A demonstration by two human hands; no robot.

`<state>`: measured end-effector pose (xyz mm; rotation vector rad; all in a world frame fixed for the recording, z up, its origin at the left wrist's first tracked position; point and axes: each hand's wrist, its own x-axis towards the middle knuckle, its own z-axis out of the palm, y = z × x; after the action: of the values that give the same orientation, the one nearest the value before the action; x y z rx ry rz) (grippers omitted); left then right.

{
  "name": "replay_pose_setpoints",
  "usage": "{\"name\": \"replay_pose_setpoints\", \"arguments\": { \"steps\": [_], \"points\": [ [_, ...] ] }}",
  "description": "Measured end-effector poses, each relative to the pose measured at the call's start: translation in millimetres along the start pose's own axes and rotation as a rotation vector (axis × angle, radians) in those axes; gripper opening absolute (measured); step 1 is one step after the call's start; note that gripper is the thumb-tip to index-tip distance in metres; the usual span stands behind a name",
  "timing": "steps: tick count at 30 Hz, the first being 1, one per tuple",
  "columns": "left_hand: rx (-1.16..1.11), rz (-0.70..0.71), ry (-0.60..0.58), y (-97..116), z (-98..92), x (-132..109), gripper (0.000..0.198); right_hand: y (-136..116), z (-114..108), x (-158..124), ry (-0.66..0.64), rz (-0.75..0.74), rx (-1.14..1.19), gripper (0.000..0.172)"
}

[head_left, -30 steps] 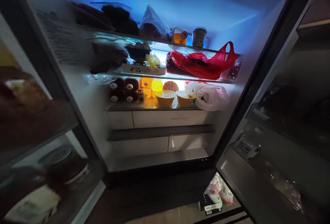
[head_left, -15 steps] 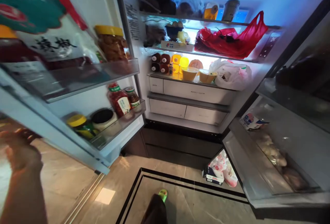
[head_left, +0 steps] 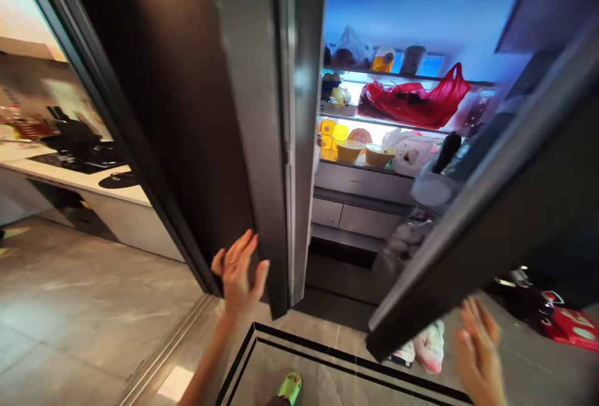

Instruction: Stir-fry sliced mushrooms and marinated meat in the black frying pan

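Two half-open fridge doors with a hand near each

At nine o'clock a pale kitchen table (head_left: pixel 84 181) carries a stove. Just right of it, towards ten o'clock, stands the left fridge door (head_left: pixel 210 144), its dark outer face turned to the person. The left hand (head_left: pixel 241 281), at seven o'clock, is at the lower part of this door near the free edge; its fingers are spread fairly wide and hold nothing, and they appear to rest on the face. The door looks stiff and rather heavy, yet a hinge should let it swing under a light, steady push. The face is glossy and probably slippery, so a flat palm near the free edge seems the best hold, clear of the pale seal.

Between the doors, around two o'clock, lit shelves show a red plastic bag (head_left: pixel 412 103) above lidded bowls (head_left: pixel 349 151) and a crumpled white bag (head_left: pixel 412 151).

The right fridge door (head_left: pixel 496 206) fills three o'clock, its lower corner reaching five. Items in its inner rack likely add weight and could rattle under a hard shove. The right hand (head_left: pixel 480 353), at four o'clock, is just beside the outer side, its fingers straight and narrow together, gripping nothing; blur hides whether they touch.
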<state>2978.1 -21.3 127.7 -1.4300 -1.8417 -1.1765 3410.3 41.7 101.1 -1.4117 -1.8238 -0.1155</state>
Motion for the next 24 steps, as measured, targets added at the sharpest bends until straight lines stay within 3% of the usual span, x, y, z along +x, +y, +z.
{"name": "replay_pose_setpoints", "arguments": {
  "steps": [3,6,10,14,18,24],
  "points": [
    [0.048,0.155,-0.237,31.2,49.2,17.5,0.052,-30.7,51.2,29.5,-0.093,-0.087,0.097,0.061],
    [0.103,0.213,-0.396,51.3,105.1,42.7,0.056,-71.9,94.3,69.5,-0.146,-0.119,0.072,0.061],
    [0.147,0.281,-0.514,61.4,175.1,77.6,0.061,-108.1,146.2,125.9,-0.135,-0.145,-0.012,0.061],
    [0.155,0.292,-0.548,54.2,226.3,96.9,0.066,-122.8,199.8,175.4,-0.089,-0.122,-0.081,0.066],
    [0.146,0.267,-0.530,44.8,249.1,96.0,0.067,-135.7,235.8,203.3,-0.036,-0.087,-0.133,0.073],
    [0.067,0.338,-0.633,39.8,231.3,90.7,0.073,-139.3,235.2,192.3,0.015,-0.128,-0.004,0.079]
  ]
}}
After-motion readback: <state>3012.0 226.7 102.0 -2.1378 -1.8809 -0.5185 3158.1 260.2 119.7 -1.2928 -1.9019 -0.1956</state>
